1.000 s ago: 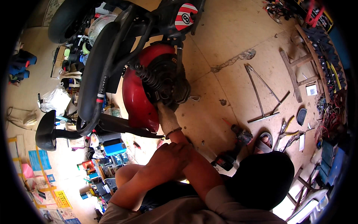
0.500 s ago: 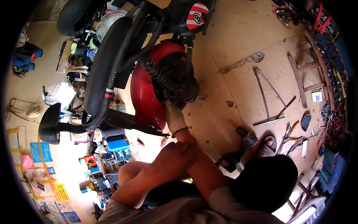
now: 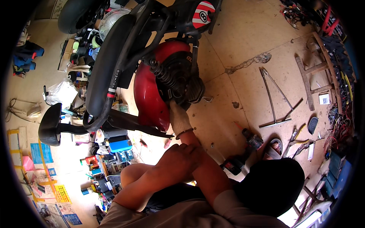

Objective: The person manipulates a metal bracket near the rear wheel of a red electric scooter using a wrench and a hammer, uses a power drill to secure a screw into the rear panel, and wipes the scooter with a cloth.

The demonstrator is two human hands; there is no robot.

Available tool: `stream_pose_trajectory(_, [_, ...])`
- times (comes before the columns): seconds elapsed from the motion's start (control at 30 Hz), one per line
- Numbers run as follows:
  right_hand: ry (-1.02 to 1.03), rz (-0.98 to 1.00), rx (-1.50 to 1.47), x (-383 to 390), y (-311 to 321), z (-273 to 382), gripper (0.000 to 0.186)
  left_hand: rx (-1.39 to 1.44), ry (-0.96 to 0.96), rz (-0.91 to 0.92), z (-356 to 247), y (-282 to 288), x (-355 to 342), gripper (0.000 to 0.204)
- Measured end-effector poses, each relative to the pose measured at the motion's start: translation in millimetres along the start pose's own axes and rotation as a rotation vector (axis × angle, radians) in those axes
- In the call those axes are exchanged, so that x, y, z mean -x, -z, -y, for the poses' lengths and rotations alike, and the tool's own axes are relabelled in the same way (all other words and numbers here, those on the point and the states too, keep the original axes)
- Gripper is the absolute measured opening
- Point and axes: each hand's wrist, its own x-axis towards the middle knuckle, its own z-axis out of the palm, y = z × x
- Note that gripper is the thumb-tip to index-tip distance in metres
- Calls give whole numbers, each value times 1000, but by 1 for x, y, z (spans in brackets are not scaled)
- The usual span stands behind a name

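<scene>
Fender beside right hand, fingers perhaps touching.

A numeral marks the striped panel, lettering the black tube.

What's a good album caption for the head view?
Gloved right hand beside a red fender, left hand on right forearm.

Right hand: gloved, fingers hidden by the hub
Left hand: thumb out of sight
Scooter: far end cut off by the top edge
Tyre: also cut off there
Wires: strands too small to tell apart
</scene>
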Motion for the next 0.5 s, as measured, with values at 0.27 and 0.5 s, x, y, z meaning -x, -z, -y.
stream_pose_trajectory(0.27, [-8, -3, -85, -3, -2, -2, 62, -38, -18, -2, -1, 1, 0, 41])
stream_pose_trajectory(0.5, [4, -26, -13, -4, -3, -6, 60, -65, -37, -16, -1, 2, 0, 40])
